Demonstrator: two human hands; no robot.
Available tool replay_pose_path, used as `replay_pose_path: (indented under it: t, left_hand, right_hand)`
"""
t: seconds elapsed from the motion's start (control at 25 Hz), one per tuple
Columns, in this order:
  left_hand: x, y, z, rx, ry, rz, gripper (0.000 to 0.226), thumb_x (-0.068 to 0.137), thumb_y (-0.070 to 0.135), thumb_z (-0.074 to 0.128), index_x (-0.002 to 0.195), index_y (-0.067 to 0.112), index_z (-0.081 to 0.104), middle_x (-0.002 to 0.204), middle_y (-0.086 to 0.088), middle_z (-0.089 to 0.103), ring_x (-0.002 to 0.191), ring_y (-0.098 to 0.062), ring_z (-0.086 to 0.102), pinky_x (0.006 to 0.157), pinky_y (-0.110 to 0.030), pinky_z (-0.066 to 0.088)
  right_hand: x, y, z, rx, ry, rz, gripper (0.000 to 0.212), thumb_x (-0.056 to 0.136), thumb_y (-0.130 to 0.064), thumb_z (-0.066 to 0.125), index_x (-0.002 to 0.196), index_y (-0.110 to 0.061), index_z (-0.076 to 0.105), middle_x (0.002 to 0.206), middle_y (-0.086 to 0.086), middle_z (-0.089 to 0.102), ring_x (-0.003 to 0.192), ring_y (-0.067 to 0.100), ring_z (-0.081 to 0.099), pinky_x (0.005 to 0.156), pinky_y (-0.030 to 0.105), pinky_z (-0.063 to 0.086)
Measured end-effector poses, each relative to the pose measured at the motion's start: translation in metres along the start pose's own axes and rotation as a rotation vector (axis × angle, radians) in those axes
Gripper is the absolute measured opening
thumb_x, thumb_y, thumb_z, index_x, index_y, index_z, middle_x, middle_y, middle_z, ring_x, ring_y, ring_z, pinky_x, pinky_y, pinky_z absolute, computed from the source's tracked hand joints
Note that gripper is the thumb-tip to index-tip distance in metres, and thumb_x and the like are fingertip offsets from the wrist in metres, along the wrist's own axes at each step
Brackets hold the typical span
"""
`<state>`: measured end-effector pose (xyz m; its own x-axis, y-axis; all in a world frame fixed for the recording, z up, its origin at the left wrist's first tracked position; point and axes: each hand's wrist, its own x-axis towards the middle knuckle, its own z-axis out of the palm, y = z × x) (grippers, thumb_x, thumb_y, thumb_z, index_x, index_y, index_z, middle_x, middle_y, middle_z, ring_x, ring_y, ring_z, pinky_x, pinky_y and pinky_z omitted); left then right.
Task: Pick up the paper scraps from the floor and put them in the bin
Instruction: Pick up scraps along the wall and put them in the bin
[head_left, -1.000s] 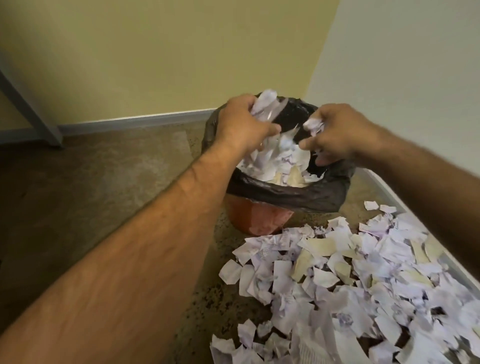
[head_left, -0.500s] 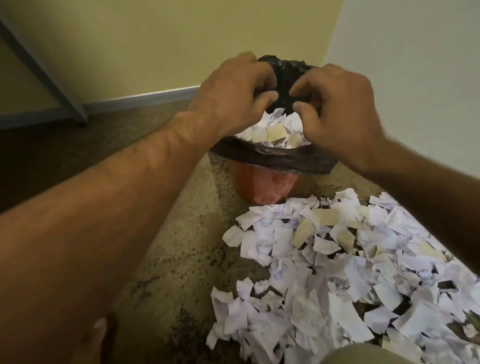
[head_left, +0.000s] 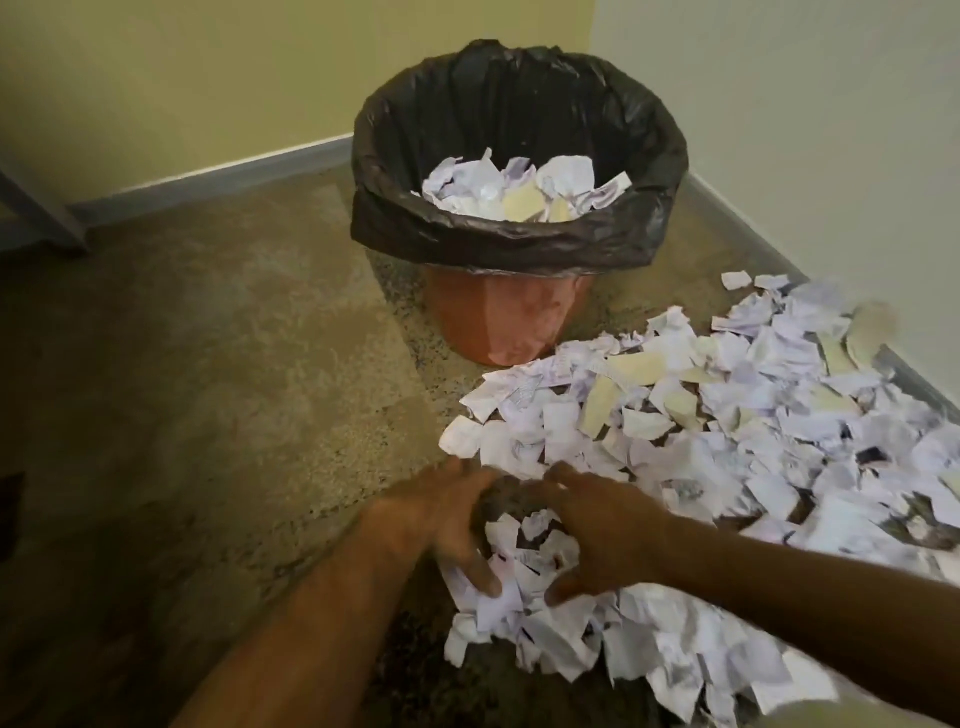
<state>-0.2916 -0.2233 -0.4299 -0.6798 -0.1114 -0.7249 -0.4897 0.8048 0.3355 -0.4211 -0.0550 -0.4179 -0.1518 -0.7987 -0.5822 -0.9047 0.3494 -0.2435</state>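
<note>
1. Orange plastic bin (head_left: 511, 322) with black liner – partly filled with scraps; the landmark.
2. Torn white and cream paper scraps (head_left: 691, 415) – heaped on the floor in front of and right of the bin.
3. Left hand (head_left: 441, 525) and right hand (head_left: 597, 525), at the heap's edge farthest from the bin: fingers spread, loosely curved, cupping scraps between them; nothing lifted yet.
4. Handling: scraps likely light, limp, easily spilled – scoop from both sides.

One bin (head_left: 511, 322), two hands, countless paper scraps (head_left: 727, 415)
</note>
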Motion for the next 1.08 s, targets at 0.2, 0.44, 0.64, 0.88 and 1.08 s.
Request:
replay_pose_path:
  t: [0.2,0.44,0.64,0.88,1.08]
  left_hand:
    - [0.006,-0.001,0.086,-0.142,0.231,-0.057,0.12,0.049,0.063,0.086,0.147,0.044,0.019,0.154,-0.008,0.004,0.138,-0.037,0.026,0.104,-0.046,0.043]
    - [0.01,-0.006,0.098,-0.309,0.37,0.075,0.063,0.072,0.024,0.083,0.127,0.029,0.054,0.128,0.003,0.05,0.113,-0.014,0.052,0.092,-0.027,0.047]
    - [0.004,0.001,0.058,-0.324,0.357,0.061,0.049,0.06,0.019,0.089,0.101,0.03,0.064,0.112,0.002,0.061,0.093,-0.012,0.061,0.078,-0.028,0.056]
    - [-0.042,0.028,-0.055,-0.288,0.474,0.225,0.05,0.059,0.022,0.093,0.105,0.024,0.072,0.098,0.005,0.067,0.08,-0.004,0.06,0.072,-0.019,0.053]
    - [-0.103,0.045,-0.145,-0.382,0.72,0.387,0.051,0.056,0.026,0.093,0.103,0.025,0.073,0.097,0.01,0.066,0.081,0.001,0.058,0.067,-0.008,0.044]
  right_hand:
    - [0.004,-0.027,0.049,-0.067,-0.098,0.12,0.12,0.065,-0.054,0.082,0.152,-0.03,0.003,0.159,0.011,0.004,0.134,0.038,0.035,0.104,0.046,0.042]
    - [-0.003,-0.037,0.057,0.105,0.063,0.196,0.051,0.08,-0.017,0.066,0.129,-0.023,0.053,0.129,0.005,0.05,0.106,0.025,0.057,0.082,0.032,0.052]
    - [-0.034,-0.028,0.027,0.232,0.268,0.242,0.041,0.078,-0.008,0.061,0.116,-0.02,0.067,0.117,0.003,0.062,0.106,0.021,0.058,0.087,0.028,0.048]
    - [-0.091,-0.027,-0.072,0.269,0.664,0.299,0.032,0.07,-0.007,0.074,0.098,-0.021,0.077,0.102,-0.003,0.074,0.091,0.012,0.066,0.082,0.025,0.051]
    - [-0.131,-0.038,-0.183,0.271,0.932,0.359,0.025,0.072,-0.021,0.083,0.097,-0.025,0.077,0.096,-0.006,0.075,0.085,0.011,0.067,0.079,0.028,0.051]
